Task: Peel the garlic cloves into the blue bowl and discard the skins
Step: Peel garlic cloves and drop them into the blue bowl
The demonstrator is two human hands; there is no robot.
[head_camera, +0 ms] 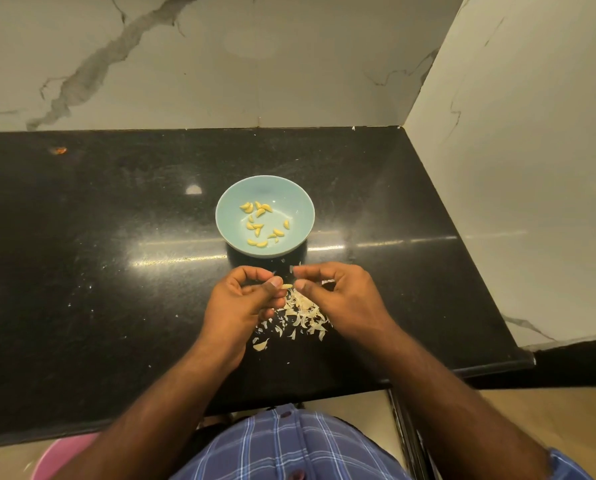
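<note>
A light blue bowl (227,209) sits on the black counter with several peeled yellow garlic cloves (260,223) scattered inside it. Just in front of the bowl, my left hand (244,299) pinches a small pale garlic clove (287,286) between thumb and fingers. My right hand (338,296) is right beside it, fingertips pinched at the clove's other end. A pile of papery white garlic skins (301,315) lies on the counter beneath and between my hands.
The black granite counter (116,271) ends at a marble wall behind and a white side wall on the right. Its front edge runs near my body. A pink object (59,455) shows below the counter at lower left.
</note>
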